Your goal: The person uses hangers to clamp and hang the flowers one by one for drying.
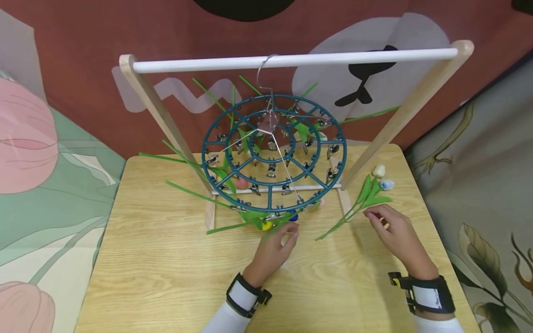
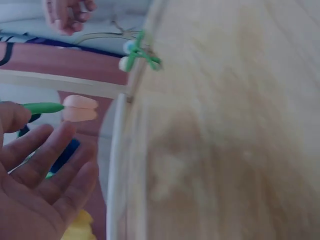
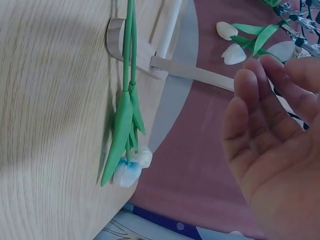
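Note:
My left hand [image 1: 272, 252] is at the front rim of a round teal clip hanger [image 1: 269, 196], fingers loosely bent beside hanging tulips. In the left wrist view its thumb overlaps the green stem of a pale pink tulip [image 2: 80, 108]; blue and yellow [image 2: 80, 227] blooms show behind the fingers. My right hand [image 1: 395, 233], fingers relaxed and holding nothing, hovers over the table's right side. Beside it lie a white tulip [image 1: 378, 171] and a blue-white tulip [image 1: 386, 185], their stems pointing toward the front. Two white tulips [image 3: 234, 54] hang beyond the right fingers.
A wooden stand with a white top bar [image 1: 325, 58] carries the hanger by its hook [image 1: 259, 76]. Silver clips [image 1: 271, 170] line the rings, and several green stems [image 1: 195, 194] stick out past them. Printed fabric [image 1: 83, 41] surrounds the wooden table [image 1: 158, 277].

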The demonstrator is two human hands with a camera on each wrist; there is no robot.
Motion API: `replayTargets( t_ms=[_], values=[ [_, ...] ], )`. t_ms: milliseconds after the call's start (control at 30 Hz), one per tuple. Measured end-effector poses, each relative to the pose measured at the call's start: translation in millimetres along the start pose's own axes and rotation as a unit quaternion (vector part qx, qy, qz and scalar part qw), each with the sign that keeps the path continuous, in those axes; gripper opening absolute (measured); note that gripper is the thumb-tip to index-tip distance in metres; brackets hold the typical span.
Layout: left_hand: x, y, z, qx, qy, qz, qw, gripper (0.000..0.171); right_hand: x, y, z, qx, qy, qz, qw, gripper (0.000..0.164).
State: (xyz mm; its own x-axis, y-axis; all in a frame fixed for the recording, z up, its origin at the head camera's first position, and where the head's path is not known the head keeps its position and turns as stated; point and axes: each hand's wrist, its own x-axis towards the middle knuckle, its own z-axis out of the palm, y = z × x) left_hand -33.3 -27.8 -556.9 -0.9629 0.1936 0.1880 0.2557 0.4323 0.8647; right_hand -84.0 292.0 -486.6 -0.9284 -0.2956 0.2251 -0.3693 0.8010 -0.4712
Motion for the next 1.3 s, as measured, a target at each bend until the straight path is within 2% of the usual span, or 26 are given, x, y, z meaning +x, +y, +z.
replayTargets(
  t_ms=[100,167,333,500,633,700,833,900,1033,1167,1300],
  values=[
    [0.6,-9.3,7.0,0.067,-0.014,0.034,0.9971,0.024,3,2,1,-0.016,-0.009,-0.006,1.0,0.012],
    [0.7,-15.8,12.8,0.118,-0.031,0.054,0.9911,0.026,6,4,3,-0.028,-0.015,-0.011,0.999,0.012],
    [-2.3,-26.5,22.3,0.235,-0.062,0.099,0.965,0.032,10,12,11,-0.055,-0.023,-0.04,0.997,0.011],
    [-7.4,-31.8,17.8,0.314,-0.068,0.126,0.9385,0.034,11,20,23,-0.082,-0.017,-0.076,0.994,0.015],
    [-10.8,-32.4,8.3,0.347,-0.074,0.136,0.9249,0.031,16,23,29,-0.099,-0.02,-0.084,0.991,0.024],
    [-12.5,-31.2,3.8,0.371,-0.079,0.141,0.9145,0.029,20,24,32,-0.109,-0.028,-0.092,0.989,0.029],
    [-14.8,-26.4,0.2,0.435,-0.094,0.176,0.8781,0.019,31,31,41,-0.127,-0.037,-0.124,0.983,0.037],
    [-14.9,-21.5,0.9,0.453,-0.101,0.201,0.8628,0.013,36,35,45,-0.136,-0.039,-0.139,0.98,0.037],
    [-12.3,-9.3,5.7,0.461,-0.105,0.237,0.849,0.009,40,44,52,-0.148,-0.048,-0.152,0.976,0.034],
    [-5.8,1.9,11.0,0.476,-0.103,0.256,0.8349,0.009,41,52,58,-0.155,-0.056,-0.155,0.974,0.029],
    [2.7,12.5,17.0,0.474,-0.108,0.273,0.8303,0.011,44,60,59,-0.164,-0.054,-0.162,0.972,0.025]
  ],
)
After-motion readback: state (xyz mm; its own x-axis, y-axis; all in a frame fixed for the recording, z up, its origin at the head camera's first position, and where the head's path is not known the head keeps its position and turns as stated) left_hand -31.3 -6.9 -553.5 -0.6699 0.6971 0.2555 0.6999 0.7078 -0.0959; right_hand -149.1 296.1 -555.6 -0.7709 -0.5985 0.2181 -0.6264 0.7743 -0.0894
